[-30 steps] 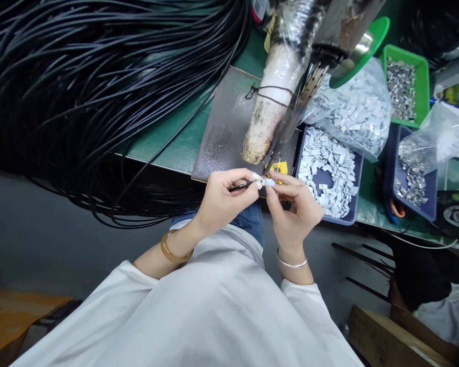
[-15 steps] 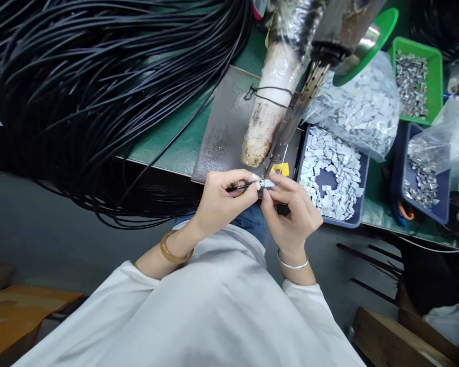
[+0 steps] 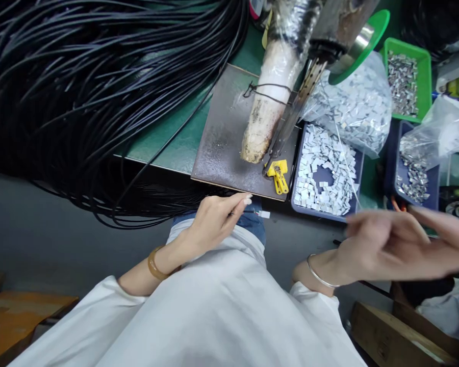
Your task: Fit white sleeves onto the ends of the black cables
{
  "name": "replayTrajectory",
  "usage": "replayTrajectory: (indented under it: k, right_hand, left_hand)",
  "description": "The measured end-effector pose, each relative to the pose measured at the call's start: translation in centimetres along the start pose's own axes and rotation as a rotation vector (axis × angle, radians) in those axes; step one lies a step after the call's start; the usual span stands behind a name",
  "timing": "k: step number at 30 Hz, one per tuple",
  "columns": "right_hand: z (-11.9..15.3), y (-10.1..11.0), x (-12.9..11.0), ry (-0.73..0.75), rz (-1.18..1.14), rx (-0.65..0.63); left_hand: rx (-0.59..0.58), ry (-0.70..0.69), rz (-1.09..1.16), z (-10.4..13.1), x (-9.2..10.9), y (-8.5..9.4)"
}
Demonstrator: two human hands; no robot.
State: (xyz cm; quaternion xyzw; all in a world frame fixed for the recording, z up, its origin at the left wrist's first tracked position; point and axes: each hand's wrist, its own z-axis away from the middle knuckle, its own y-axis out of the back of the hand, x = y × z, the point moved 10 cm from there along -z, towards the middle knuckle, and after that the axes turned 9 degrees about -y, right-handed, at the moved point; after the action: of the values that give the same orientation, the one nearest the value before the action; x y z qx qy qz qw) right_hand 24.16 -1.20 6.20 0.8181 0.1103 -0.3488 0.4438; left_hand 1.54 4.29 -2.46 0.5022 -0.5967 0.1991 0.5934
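Note:
My left hand (image 3: 216,219) is closed, thumb and fingertip pinching a thin black cable. From the pinch sticks out the cable's end with a small white connector (image 3: 264,214), just in front of the bench edge. My right hand (image 3: 393,244), smeared by motion, is at the far right with fingers stretched toward the frame edge; I see nothing in it. It is in front of the dark blue bin (image 3: 392,168) of small metal parts. A yellow clip-like holder (image 3: 278,176) lies on the dark board (image 3: 222,148), below the soldering iron's perforated barrel (image 3: 304,94).
A thick bundle of black cables (image 3: 110,86) covers the bench's left side. A blue tray (image 3: 296,196) of white connectors stands right of the board. Behind are a clear bag (image 3: 352,102) of white pieces, a green bin (image 3: 428,86) and a green-rimmed spool (image 3: 378,41) of silvery wire.
My right hand has let go of the connector and swung far to the right. My left hand has drawn slightly down and left with the cable, and the yellow holder has come into full view.

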Motion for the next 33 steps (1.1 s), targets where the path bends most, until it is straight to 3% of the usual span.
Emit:
replayTrajectory:
  k: [2, 6, 10, 13, 17, 21, 24, 30, 33]
  right_hand:
    - [-1.2, 0.7, 1.0, -0.016, 0.059, 0.081]
    - [-4.5, -1.8, 4.1, 0.017, 0.321, -0.082]
    - [-6.7, -4.2, 5.4, 0.122, 0.31, -0.231]
    - [-7.2, -5.5, 5.2, 0.163, 0.401, -0.321]
    - [-7.4, -5.7, 5.0, 0.154, 0.526, -0.393]
    - [-7.6, -6.1, 6.0, 0.047, 0.354, -0.548]
    - [-7.6, -6.5, 6.9, -0.018, 0.287, -0.608]
    - [-7.0, -6.2, 7.1, -0.058, 0.205, -0.5]
    - [-6.3, -5.6, 6.3, -0.012, 0.194, -0.397]
  left_hand:
    - [0.131, 0.043, 0.028, 0.7, -0.8, 2.0]
    - [0.335, 0.223, 0.474, 0.4, -3.0, 4.4]
    - [0.34, 0.299, 0.939, -1.7, -2.4, 3.7]
    - [0.324, 0.257, 1.085, -2.7, -1.1, 2.6]
    - [0.368, 0.251, 1.038, -2.2, -1.6, 0.8]
    - [0.403, 0.228, 0.939, -1.7, -2.6, 0.1]
    - [0.366, 0.193, 0.858, -1.7, -2.4, 0.1]
    - [0.226, 0.152, 0.744, -1.8, -1.2, -0.8]
    - [0.236, 0.175, 0.675, -1.7, -1.2, -0.9]
